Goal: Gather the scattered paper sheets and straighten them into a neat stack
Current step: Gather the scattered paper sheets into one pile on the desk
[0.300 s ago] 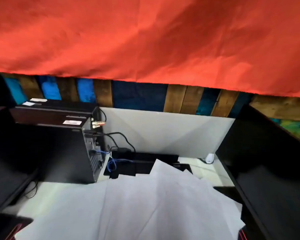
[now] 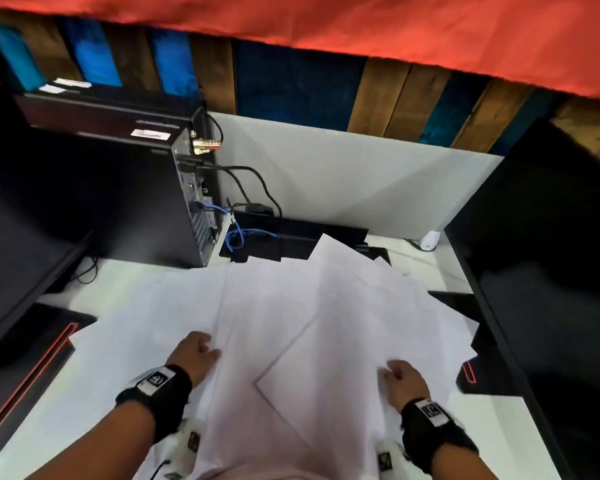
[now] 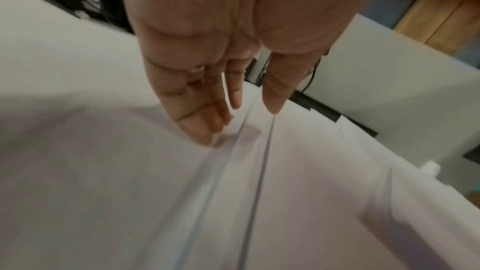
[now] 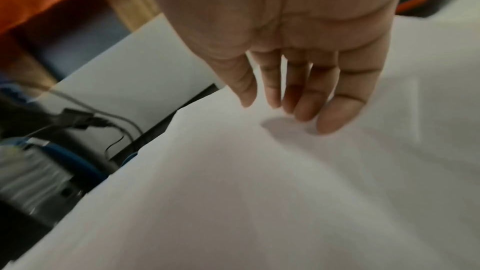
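Several white paper sheets point(image 2: 291, 306) lie fanned and overlapping across the white desk point(image 2: 66, 403), at different angles. My left hand point(image 2: 194, 351) rests on the left part of the spread, its straight fingers point(image 3: 200, 128) touching a sheet point(image 3: 103, 171) beside two sheet edges. My right hand point(image 2: 399, 374) lies on the right part, its fingers point(image 4: 335, 118) relaxed and just touching the top sheet point(image 4: 259, 192). Neither hand holds anything.
A black computer tower point(image 2: 118, 202) with cables point(image 2: 243, 181) stands at the back left. Black monitors flank the desk at left point(image 2: 11, 254) and right point(image 2: 551, 271). A black stand point(image 2: 291, 237) lies behind the sheets. A white partition point(image 2: 343, 174) and red cloth point(image 2: 361, 26) rise behind.
The head view has tilted down, so both hands now show, resting on the sheets. The sheets themselves lie as before.
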A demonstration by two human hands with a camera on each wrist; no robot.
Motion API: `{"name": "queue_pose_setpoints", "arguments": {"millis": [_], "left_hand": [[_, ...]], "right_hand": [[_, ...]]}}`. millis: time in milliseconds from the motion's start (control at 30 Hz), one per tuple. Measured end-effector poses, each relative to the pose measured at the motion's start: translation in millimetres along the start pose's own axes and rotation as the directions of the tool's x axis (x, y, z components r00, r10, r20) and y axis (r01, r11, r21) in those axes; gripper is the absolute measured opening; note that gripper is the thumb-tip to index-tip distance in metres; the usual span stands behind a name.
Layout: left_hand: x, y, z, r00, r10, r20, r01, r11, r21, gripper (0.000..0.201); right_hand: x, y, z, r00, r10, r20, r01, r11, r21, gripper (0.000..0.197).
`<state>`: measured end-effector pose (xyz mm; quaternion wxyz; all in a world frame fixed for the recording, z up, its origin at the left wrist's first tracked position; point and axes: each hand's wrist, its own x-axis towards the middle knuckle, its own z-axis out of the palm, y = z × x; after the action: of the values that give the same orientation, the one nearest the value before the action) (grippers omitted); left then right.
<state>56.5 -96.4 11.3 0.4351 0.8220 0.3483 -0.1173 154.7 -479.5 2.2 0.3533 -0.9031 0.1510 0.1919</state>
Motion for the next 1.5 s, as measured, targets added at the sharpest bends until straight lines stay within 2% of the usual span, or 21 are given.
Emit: {"name": "queue_pose_setpoints", "arguments": {"millis": [67, 167, 233, 267, 333, 400, 467, 567, 700, 767, 833, 900, 967, 1000, 1067, 1167, 1300, 1333, 1400, 1467, 1500], "left_hand": [[6, 1, 13, 1.0, 0.023, 0.011, -0.023, 0.997, 0.067, 0.041], [-6, 16, 27, 0.996, 0.064, 0.062, -0.068, 0.996, 0.059, 0.048], [-15, 19, 36, 0.993, 0.037, 0.109, -0.038, 0.999, 0.005, 0.054], [-16, 20, 39, 0.994, 0.026, 0.108, -0.024, 0.999, -0.027, 0.057], [-21, 20, 45, 0.995, 0.017, 0.094, -0.011, 0.998, -0.059, 0.058], [-24, 18, 50, 0.995, 0.015, 0.098, -0.008, 0.997, -0.076, 0.054], [-25, 19, 55, 0.992, 0.02, 0.127, -0.01, 0.996, -0.085, 0.047], [-29, 28, 60, 0.989, 0.021, 0.147, -0.008, 0.996, -0.088, 0.043], [-33, 43, 69, 0.984, 0.007, 0.177, 0.007, 0.997, -0.075, 0.05], [-36, 48, 71, 0.983, 0.037, 0.18, -0.028, 0.998, -0.054, 0.057], [-37, 47, 70, 0.984, 0.04, 0.172, -0.026, 0.996, -0.086, 0.063], [-36, 40, 69, 0.98, 0.041, 0.194, -0.014, 0.991, -0.135, 0.069], [-36, 34, 68, 0.964, 0.083, 0.253, -0.05, 0.99, -0.133, 0.075], [-36, 31, 67, 0.948, 0.116, 0.296, -0.083, 0.989, -0.121, 0.077], [-39, 31, 67, 0.924, 0.161, 0.348, -0.147, 0.987, -0.065, 0.079], [-42, 31, 68, 0.919, 0.143, 0.368, -0.141, 0.989, -0.034, 0.077], [-39, 36, 68, 0.963, 0.051, 0.263, -0.027, 0.995, -0.095, 0.069], [-37, 37, 68, 0.971, 0.039, 0.236, -0.023, 0.997, -0.07, 0.058], [-35, 38, 66, 0.98, 0.034, 0.194, -0.029, 0.999, -0.032, 0.04], [-33, 34, 63, 0.987, 0.005, 0.163, 0.003, 0.999, -0.053, 0.053], [-33, 34, 61, 0.987, -0.014, 0.159, 0.022, 0.998, -0.052, 0.058]], "right_hand": [[-2, -12, 9, 0.999, 0.037, 0.002, -0.037, 0.999, 0.008, 0.04], [-10, -20, 24, 0.994, -0.031, 0.103, 0.038, 0.997, -0.072, 0.042], [-12, -17, 26, 0.999, -0.018, 0.035, 0.024, 0.983, -0.183, 0.049], [-15, -17, 22, 0.997, 0.044, -0.065, -0.058, 0.969, -0.241, 0.054], [-23, -15, 9, 0.934, 0.264, -0.242, -0.312, 0.932, -0.185, 0.066], [-23, -12, 2, 0.892, 0.357, -0.276, -0.392, 0.916, -0.082, 0.074], [-15, -10, 1, 0.935, 0.273, -0.226, -0.287, 0.958, -0.031, 0.079], [-6, -11, 8, 1.0, 0.019, -0.023, -0.019, 1.0, -0.013, 0.087], [-15, -18, 19, 0.962, -0.18, 0.206, 0.191, 0.981, -0.032, 0.069], [-19, -19, 20, 0.951, -0.208, 0.229, 0.208, 0.978, 0.024, 0.063], [-19, -20, 21, 0.988, -0.143, 0.052, 0.143, 0.99, 0.02, 0.067], [-21, -24, 18, 0.993, 0.046, -0.108, -0.047, 0.999, 0.001, 0.08], [-22, -28, 16, 0.979, 0.191, -0.07, -0.183, 0.977, 0.109, 0.091], [-21, -30, 16, 0.981, 0.194, -0.005, -0.191, 0.968, 0.165, 0.092], [-16, -34, 17, 0.981, 0.158, 0.109, -0.178, 0.962, 0.207, 0.082], [-15, -42, 19, 0.986, 0.057, 0.158, -0.072, 0.993, 0.09, 0.05], [-20, -42, 28, 0.962, -0.151, 0.229, 0.179, 0.978, -0.106, 0.045], [-21, -41, 28, 0.961, -0.171, 0.216, 0.195, 0.976, -0.095, 0.046], [-18, -38, 21, 0.995, -0.094, 0.027, 0.096, 0.99, -0.099, 0.049], [-16, -34, 8, 0.981, 0.103, -0.164, -0.129, 0.979, -0.157, 0.056], [-16, -31, 3, 0.968, 0.161, -0.193, -0.196, 0.964, -0.178, 0.058]]}}
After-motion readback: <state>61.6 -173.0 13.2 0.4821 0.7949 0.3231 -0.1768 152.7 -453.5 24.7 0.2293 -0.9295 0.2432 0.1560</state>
